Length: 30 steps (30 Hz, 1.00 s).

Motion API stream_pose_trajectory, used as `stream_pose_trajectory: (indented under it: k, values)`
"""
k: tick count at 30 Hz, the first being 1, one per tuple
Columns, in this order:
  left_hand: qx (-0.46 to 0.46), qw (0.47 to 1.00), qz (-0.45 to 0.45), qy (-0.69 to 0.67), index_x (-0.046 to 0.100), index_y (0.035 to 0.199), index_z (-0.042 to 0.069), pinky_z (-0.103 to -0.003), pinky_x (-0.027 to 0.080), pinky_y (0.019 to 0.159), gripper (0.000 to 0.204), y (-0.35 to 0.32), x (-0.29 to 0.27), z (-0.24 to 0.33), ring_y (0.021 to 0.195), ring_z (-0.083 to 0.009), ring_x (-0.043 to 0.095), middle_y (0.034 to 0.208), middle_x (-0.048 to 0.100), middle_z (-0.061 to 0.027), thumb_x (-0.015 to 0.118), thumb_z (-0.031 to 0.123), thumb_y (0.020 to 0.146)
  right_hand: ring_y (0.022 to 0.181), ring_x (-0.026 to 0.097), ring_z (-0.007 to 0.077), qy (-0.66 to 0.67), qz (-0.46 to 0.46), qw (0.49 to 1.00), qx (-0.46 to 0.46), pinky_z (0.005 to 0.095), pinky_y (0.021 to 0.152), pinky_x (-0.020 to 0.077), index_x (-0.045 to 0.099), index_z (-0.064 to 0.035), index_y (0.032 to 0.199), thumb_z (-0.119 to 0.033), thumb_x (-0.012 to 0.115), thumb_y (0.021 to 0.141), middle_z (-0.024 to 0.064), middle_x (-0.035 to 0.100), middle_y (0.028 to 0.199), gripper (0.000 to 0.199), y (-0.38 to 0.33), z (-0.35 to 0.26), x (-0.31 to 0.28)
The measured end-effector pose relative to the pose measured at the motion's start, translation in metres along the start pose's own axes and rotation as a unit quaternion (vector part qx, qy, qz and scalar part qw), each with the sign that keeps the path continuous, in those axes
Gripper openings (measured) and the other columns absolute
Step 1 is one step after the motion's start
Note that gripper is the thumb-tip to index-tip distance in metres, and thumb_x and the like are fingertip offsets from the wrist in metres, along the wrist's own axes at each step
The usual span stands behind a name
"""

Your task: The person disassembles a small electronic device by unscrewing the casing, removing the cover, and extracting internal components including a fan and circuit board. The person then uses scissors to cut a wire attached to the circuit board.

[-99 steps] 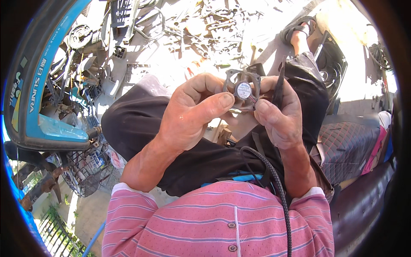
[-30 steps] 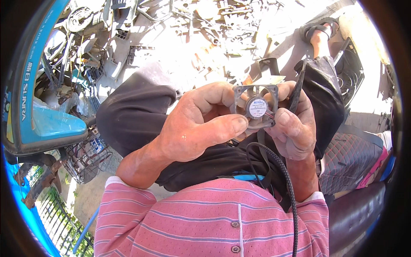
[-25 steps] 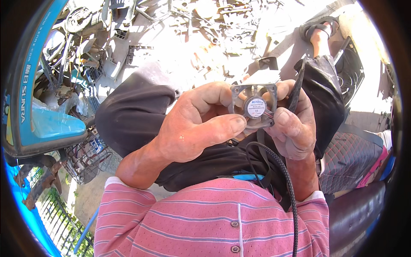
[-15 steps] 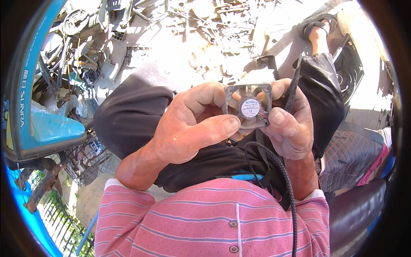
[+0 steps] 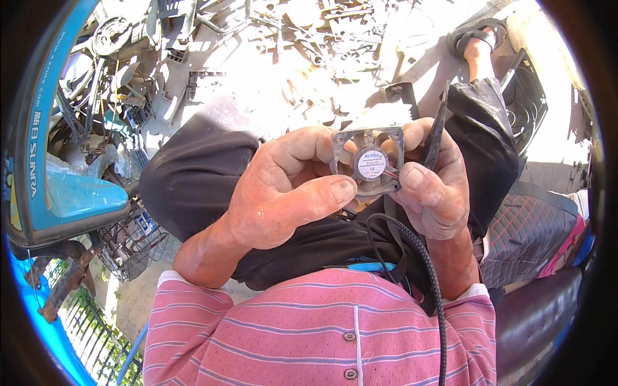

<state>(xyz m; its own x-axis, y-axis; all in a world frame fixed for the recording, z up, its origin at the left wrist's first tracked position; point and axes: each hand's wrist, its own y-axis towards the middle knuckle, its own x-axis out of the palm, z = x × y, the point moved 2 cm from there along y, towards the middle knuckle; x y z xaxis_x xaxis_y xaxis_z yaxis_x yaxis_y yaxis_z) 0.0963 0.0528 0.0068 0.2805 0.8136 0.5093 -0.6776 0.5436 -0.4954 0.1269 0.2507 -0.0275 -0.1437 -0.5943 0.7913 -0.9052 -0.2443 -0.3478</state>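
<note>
1. Head view, centre: a small square fan [image 5: 371,162] is held above dark trousers [image 5: 193,164], its labelled side upward.
2. Left hand [image 5: 277,190]: thumb and fingers pinch the fan's left edge, leaving the middle uncovered.
3. Right hand [image 5: 439,193]: pinches the near right corner beside thin wires [image 5: 391,172], seemingly for steadiness; a dark pointed tool [image 5: 435,138] sits tucked between fingers, probably kept handy.

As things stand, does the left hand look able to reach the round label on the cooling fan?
Probably yes: the left hand holds the cooling fan by its side, its thumb near the round label, and nothing covers the label's face.
</note>
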Motion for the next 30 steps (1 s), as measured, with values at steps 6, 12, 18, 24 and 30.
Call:
stream_pose_trajectory:
  k: [6, 12, 18, 24, 30]
  values:
    - [0.001, 1.000, 0.000, -0.008, 0.056, 0.126, -0.005, -0.038, 0.059, 0.088, 0.041, 0.000, -0.001, -0.001, 0.105, -0.0259, 0.070, 0.120, 0.067, -0.0217, 0.065, 0.019, 0.093, 0.096, 0.069, 0.0170, 0.010, -0.008, 1.000, -0.001, 0.0326, 0.085, 0.0574, 0.058, -0.0002, 0.117, -0.003, 0.071, 0.089, 0.0116, 0.070, 0.106, 0.031, 0.001, 0.002, 0.000]
    - [0.005, 1.000, -0.001, -0.002, 0.055, 0.130, -0.005, -0.038, 0.059, 0.087, 0.046, 0.000, -0.003, -0.003, 0.104, -0.0270, 0.070, 0.122, 0.066, -0.0224, 0.065, 0.019, 0.093, 0.094, 0.068, 0.0161, -0.008, -0.008, 1.000, 0.004, 0.0299, 0.082, 0.0567, 0.057, -0.0006, 0.116, -0.005, 0.072, 0.089, 0.0118, 0.070, 0.105, 0.031, 0.002, 0.002, -0.003]
    - [0.007, 1.000, 0.001, 0.002, 0.054, 0.132, -0.006, -0.037, 0.059, 0.083, 0.050, 0.001, -0.003, -0.004, 0.102, -0.0267, 0.070, 0.123, 0.066, -0.0233, 0.066, 0.023, 0.093, 0.089, 0.066, 0.0127, -0.020, 0.029, 0.999, 0.006, 0.0264, 0.076, 0.0544, 0.057, -0.0009, 0.116, -0.007, 0.074, 0.089, 0.0087, 0.068, 0.099, 0.032, 0.003, 0.000, 0.004]
    - [0.002, 1.000, 0.006, 0.003, 0.054, 0.131, -0.006, -0.037, 0.059, 0.084, 0.050, 0.001, -0.002, -0.003, 0.102, -0.0260, 0.070, 0.123, 0.066, -0.0234, 0.066, 0.023, 0.093, 0.085, 0.065, 0.0114, -0.027, 0.016, 0.999, 0.008, 0.0248, 0.072, 0.0533, 0.057, -0.0009, 0.116, -0.008, 0.074, 0.090, 0.0067, 0.066, 0.095, 0.032, 0.003, 0.001, -0.001]
    - [-0.001, 1.000, 0.002, 0.000, 0.055, 0.131, -0.006, -0.036, 0.058, 0.084, 0.050, 0.001, -0.003, -0.003, 0.102, -0.0250, 0.069, 0.122, 0.066, -0.0229, 0.066, 0.023, 0.093, 0.088, 0.069, 0.0156, -0.002, -0.002, 1.000, 0.008, 0.0286, 0.076, 0.0575, 0.057, -0.0005, 0.115, -0.007, 0.073, 0.090, 0.0109, 0.069, 0.101, 0.031, 0.004, 0.001, 0.002]
